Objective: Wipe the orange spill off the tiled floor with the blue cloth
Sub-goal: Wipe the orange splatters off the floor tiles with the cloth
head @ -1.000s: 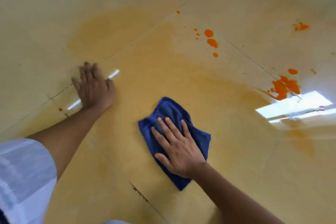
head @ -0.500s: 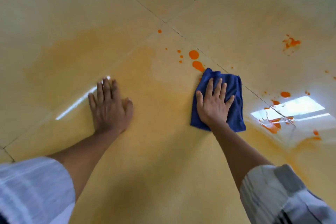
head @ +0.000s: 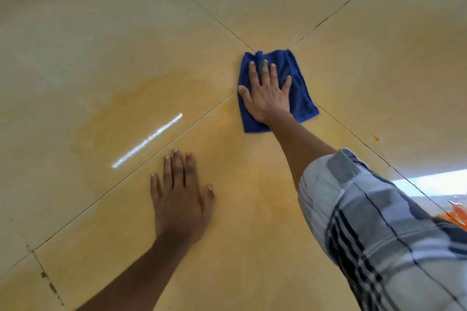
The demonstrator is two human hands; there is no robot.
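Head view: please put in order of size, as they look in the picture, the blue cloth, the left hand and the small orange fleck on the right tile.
1. and 2. blue cloth and left hand: look alike; the hand is nearer the camera, so unsure.
3. orange fleck: clearly smallest.

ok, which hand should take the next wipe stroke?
Right. The right hand already presses flat on the blue cloth at the tile joint. The left hand lies flat on the bare floor, apart from the cloth, apparently bracing.

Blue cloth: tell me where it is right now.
In the head view the blue cloth lies right of centre, on the crossing of the tile joints, flat under the right hand, beyond the left hand.
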